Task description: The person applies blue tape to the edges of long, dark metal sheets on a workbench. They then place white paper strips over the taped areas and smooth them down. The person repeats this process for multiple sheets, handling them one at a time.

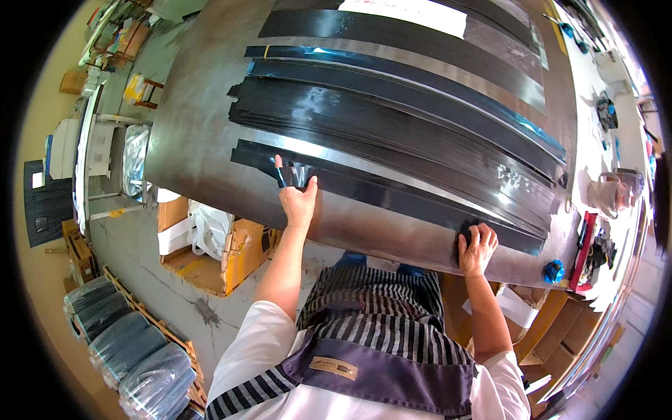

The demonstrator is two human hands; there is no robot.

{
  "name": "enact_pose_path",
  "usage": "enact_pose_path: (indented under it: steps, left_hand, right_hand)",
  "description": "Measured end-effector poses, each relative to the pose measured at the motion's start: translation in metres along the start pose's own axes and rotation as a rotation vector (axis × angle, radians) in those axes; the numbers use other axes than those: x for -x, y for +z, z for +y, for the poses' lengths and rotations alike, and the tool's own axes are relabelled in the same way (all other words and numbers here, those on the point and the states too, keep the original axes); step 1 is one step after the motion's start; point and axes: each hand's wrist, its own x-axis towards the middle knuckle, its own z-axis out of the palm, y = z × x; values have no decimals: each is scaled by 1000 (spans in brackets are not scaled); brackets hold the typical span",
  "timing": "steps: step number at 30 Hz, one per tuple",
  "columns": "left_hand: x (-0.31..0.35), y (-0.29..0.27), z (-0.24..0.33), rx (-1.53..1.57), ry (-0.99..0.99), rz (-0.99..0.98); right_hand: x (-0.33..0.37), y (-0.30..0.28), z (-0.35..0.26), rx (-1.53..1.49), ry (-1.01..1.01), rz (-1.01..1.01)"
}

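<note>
A long black strip (392, 189) lies along the near side of the dark table, its edge close to both hands. At its left end my left hand (297, 199) is closed on a short, glossy black piece of sheet (297, 176), which curves over the fingers. Farther right, my right hand (478, 248) has its fingers curled down at the strip's near edge. Beneath those fingertips is a dark lump, too dark to name. Beyond the near strip lies a fanned stack of black strips (364, 129), with bluish, shinier strips (392, 70) behind it.
The large metal-grey table (189, 133) carries more dark sheets and a white paper (413, 15) at the back. A blue roll (554, 271) sits at its right corner. An open carton (241, 255) stands below left, wrapped rolls (140, 350) farther left. A clear jug (616, 190) stands right.
</note>
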Motion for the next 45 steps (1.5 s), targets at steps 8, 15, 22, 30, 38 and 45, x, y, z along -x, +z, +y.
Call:
enact_pose_path:
  steps: [8,15,22,30,38,45]
  left_hand:
    - [-2,-3,9,24,-83,-42]
    - [0,2,-2,-8,-45,-51]
    - [-7,-21,8,354,-172,-149]
    - [-88,-93,-84,202,-305,-18]
    - [-132,-123,-107,-33,-105,-35]
    - [-138,-121,-101,-47,-155,-34]
  right_hand:
    - [-7,-1,-7,-12,5,15]
    - [-82,5,-180,-405,-335,-91]
    - [-98,41,-228,-216,-409,-182]
    - [-96,46,-229,-201,-399,-166]
    - [-97,45,-231,-201,-395,-155]
    - [-97,45,-232,-215,-388,-158]
